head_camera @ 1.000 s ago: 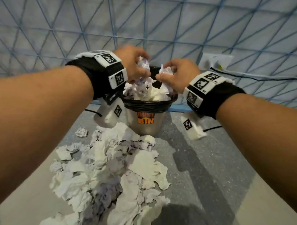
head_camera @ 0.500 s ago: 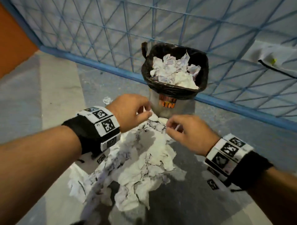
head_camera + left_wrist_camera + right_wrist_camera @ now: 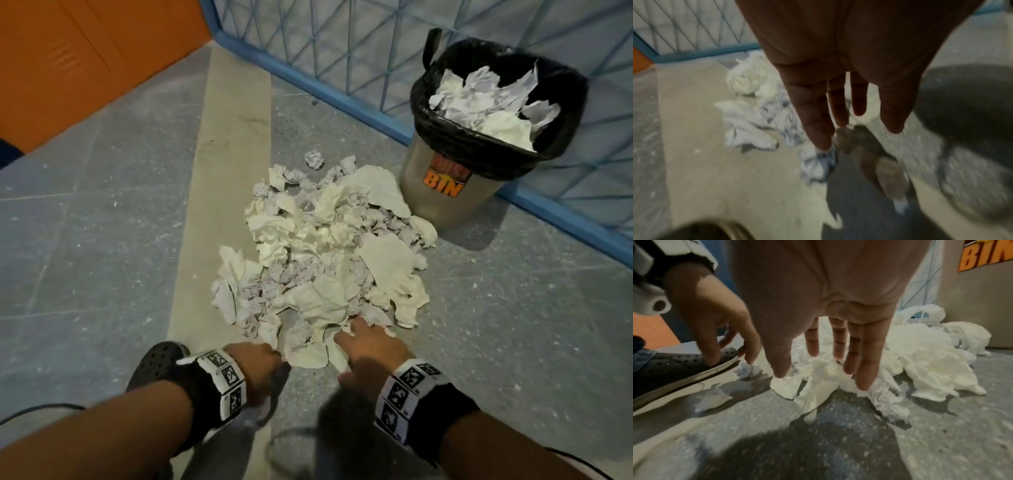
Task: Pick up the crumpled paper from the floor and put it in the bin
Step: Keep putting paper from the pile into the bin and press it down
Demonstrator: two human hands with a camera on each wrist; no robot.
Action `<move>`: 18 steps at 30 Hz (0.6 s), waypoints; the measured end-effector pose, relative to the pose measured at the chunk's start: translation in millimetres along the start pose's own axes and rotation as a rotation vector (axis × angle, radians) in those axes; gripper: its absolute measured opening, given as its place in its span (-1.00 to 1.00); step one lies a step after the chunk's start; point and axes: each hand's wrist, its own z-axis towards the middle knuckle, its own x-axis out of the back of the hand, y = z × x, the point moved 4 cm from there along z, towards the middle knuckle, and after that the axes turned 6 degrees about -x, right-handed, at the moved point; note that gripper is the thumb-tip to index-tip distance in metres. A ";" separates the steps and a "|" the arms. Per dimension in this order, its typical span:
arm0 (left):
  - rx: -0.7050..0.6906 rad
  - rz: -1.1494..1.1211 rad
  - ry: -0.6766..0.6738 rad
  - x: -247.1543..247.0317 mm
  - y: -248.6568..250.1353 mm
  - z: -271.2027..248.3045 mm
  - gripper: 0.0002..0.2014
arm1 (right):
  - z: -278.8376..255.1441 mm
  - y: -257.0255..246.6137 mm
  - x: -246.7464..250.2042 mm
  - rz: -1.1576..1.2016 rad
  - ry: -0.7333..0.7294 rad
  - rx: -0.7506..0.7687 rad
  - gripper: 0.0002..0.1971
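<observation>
**While the bin is nearly full, most of the paper is on the floor**

Although we already have a good amount of white paper inside the bin [image 3: 442, 192], which stands by the blue mesh fence [image 3: 342, 51] with its black liner [image 3: 445, 137] folded over the rim, we judge the task is far from finished. The paper in it rises close to the rim, so there may be little room for what is left.

On the grey floor [image 3: 102, 240] a wide pile of crumpled paper [image 3: 325, 246] lies, reaching from just beside the foot of the bin toward us. One small ball [image 3: 314, 159] lies a little apart at the far side of the pile, and another small ball [image 3: 745, 369] lies near our dark shoe [image 3: 154, 363].

Our right hand [image 3: 370, 353] is over the near edge of the pile, fingers straight and spread. In the right wrist view the fingertips [image 3: 864, 384] seem to touch the nearest sheets, but nothing is gripped. Our left hand [image 3: 257, 370] is just beside the near left edge of the pile. Its fingers point down and are loose, and it holds nothing. The left wrist view is blurred, so we cannot tell if it touches paper.

We think the next grasp will take the sheets under the right hand.
</observation>
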 end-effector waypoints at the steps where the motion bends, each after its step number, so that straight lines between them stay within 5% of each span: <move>1: 0.003 -0.005 -0.010 -17.9 1.2 4.7 -0.54 | 1.5 -0.5 -6.2 0.008 0.028 -0.029 -0.34; 6: -0.036 0.038 0.048 -69.4 11.8 21.7 -0.65 | 15.5 -4.7 -30.7 0.110 0.160 -0.150 -0.37; 11: -0.130 -0.032 0.300 -63.4 -5.9 23.9 -0.77 | 34.8 0.7 -40.9 0.106 0.127 -0.144 -0.50; 15: 0.056 -0.263 0.438 -41.6 -26.8 -1.5 -0.65 | 32.9 6.8 -30.9 0.129 0.107 -0.122 -0.62; 18: 0.322 -0.379 0.349 -49.1 -37.1 -6.4 -0.72 | 28.8 12.2 -22.5 0.152 0.107 -0.114 -0.67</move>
